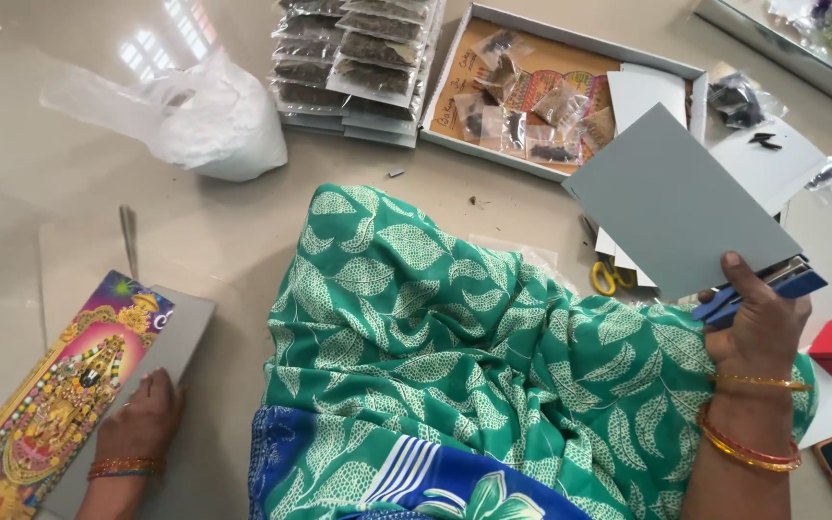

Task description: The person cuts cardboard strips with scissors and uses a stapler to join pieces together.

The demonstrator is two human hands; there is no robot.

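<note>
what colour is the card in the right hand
Plain grey card, held with a blue stapler; head view.

head view, looking steeply down, close

Grey card tilted, clamped in blue stapler.
</note>
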